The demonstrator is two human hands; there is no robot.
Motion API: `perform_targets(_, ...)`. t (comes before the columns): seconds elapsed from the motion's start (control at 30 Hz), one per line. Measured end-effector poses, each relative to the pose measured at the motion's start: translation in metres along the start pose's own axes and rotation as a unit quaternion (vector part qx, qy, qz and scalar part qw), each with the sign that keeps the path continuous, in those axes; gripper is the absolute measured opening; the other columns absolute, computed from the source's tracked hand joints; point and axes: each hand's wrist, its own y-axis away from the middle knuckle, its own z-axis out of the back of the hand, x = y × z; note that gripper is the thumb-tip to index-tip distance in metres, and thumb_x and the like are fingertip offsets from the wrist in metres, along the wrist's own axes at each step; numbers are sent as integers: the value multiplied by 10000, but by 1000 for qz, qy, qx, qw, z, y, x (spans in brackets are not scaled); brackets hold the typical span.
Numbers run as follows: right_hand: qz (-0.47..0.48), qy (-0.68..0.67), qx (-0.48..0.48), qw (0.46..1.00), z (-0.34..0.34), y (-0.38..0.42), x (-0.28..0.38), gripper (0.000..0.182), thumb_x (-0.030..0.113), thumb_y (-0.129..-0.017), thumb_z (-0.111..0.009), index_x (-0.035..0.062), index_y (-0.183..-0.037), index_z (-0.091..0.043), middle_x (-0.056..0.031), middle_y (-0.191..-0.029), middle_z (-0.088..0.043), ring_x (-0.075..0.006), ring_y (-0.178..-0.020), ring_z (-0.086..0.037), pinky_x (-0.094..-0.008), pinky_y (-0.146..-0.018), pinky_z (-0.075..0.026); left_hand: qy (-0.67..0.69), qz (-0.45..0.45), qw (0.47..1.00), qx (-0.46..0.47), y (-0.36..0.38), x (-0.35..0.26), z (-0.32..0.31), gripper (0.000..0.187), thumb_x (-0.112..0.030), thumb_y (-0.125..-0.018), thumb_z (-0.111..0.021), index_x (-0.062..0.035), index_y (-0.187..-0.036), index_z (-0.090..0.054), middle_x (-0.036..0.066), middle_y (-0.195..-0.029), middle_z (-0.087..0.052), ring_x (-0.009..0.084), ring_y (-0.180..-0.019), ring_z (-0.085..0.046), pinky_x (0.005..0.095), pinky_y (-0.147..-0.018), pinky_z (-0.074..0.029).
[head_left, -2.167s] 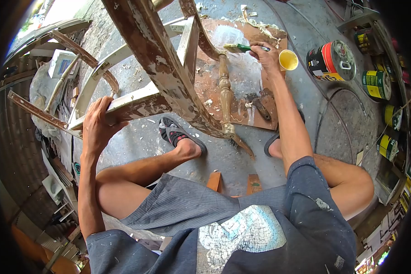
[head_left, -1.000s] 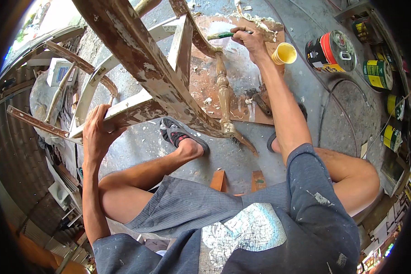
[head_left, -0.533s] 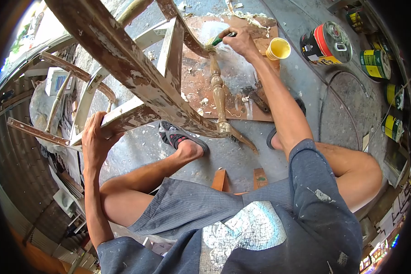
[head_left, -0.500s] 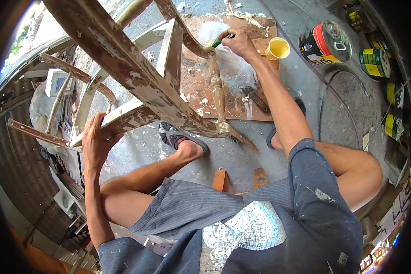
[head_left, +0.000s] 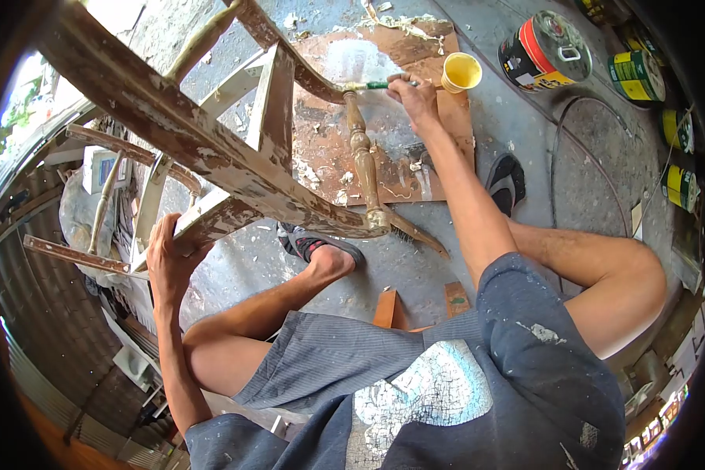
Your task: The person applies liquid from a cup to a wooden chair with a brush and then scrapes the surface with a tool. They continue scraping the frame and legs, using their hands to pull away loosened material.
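A wooden chair frame (head_left: 211,149) with worn, flaking finish lies tilted across the upper left. My left hand (head_left: 172,254) is wrapped round one of its pale rails at the lower left. In my right hand (head_left: 415,102) is a paintbrush (head_left: 377,84) with a green handle, held nearly level and pointing left. The bristles touch or almost touch the chair's curved rail, close to the top of a turned spindle (head_left: 363,157). Just right of that hand stands a yellow cup (head_left: 460,72) with yellowish contents.
Under the work lies a brown board (head_left: 423,184) with scattered peelings. A wooden-handled brush (head_left: 419,233) rests on the floor near my foot. A large paint can (head_left: 544,53) stands at the upper right, with several smaller cans (head_left: 636,76) and a hose (head_left: 556,149) nearby.
My right hand has come slightly towards me, and the paintbrush now lies more level, showing more of its handle. The view has shifted a little. My left hand keeps its hold on the rail.
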Motion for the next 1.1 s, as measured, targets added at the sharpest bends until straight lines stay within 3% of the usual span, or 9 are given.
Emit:
perform_targets(0.03,15,-13,-42,999,0,5,-6,209,93,-758,-702,-55,-906,-710,-107,-845,-716,-135,-744,-698,-226,-706,-584,-1,0,1000,-1,-1,-1,1,666,-187,-639,-913,-26,-1180,-561,185,-1043,-646,399,-984,-631,457,-857,-492)
perform_targets(0.13,5,-25,-100,995,8,16,-4,238,102,-775,-706,-72,-936,-692,-101,-873,-702,-156,-753,-706,-249,-697,-606,2,3,1000,-3,0,2,-1,653,-185,-645,-912,-34,-1178,-566,177,-1049,-653,393,-992,-634,454,-865,-491)
perform_targets(0.27,22,-102,-97,990,9,15,3,205,98,-809,-738,-53,-922,-658,-103,-939,-667,-177,-788,-685,-285,-751,-639,13,-3,1000,-15,0,-1,-3,602,-167,-646,-904,-34,-1135,-579,167,-1006,-637,372,-953,-623,448,-849,-490)
perform_targets(0.4,17,-118,-93,989,-1,0,-9,305,114,-812,-720,-112,-1007,-655,-150,-950,-681,-193,-742,-697,-272,-671,-616,27,-2,999,-28,-1,2,-3,595,-166,-638,-906,-29,-1123,-591,173,-996,-632,367,-946,-618,448,-848,-495)
perform_targets(0.5,0,-112,-36,993,0,-5,-11,253,103,-822,-700,-93,-971,-646,-118,-898,-659,-185,-727,-670,-285,-652,-615,22,-6,999,-34,0,2,-3,611,-176,-627,-916,-25,-1126,-599,180,-1009,-639,369,-972,-618,453,-862,-499)
perform_targets(0.63,-31,-193,-60,979,14,20,39,129,84,-849,-694,-21,-909,-649,-112,-923,-664,-207,-806,-685,-295,-688,-631,7,-18,999,-36,-1,3,-1,607,-187,-615,-917,-31,-1104,-594,169,-1031,-647,371,-992,-615,454,-882,-493)
perform_targets(0.73,18,-219,-87,972,25,40,60,140,91,-872,-703,-12,-957,-661,-124,-954,-673,-211,-831,-696,-298,-729,-636,5,-19,1000,-24,1,-1,4,615,-207,-621,-910,-35,-1110,-581,163,-1032,-645,362,-1021,-604,452,-903,-475)
perform_targets(0.97,34,-325,-3,945,48,85,119,246,224,-903,-779,31,-1017,-678,-75,-938,-704,-192,-806,-710,-282,-742,-625,32,-42,998,-20,3,8,4,644,-243,-596,-924,-56,-1106,-578,142,-1020,-598,358,-1013,-583,453,-911,-466)
perform_targets(1.1,53,-291,4,955,43,94,142,221,185,-885,-797,51,-1017,-682,-74,-946,-709,-186,-757,-710,-289,-740,-626,42,-54,998,-13,5,11,6,675,-266,-598,-930,-64,-1130,-565,138,-1036,-584,359,-1014,-582,450,-907,-470)
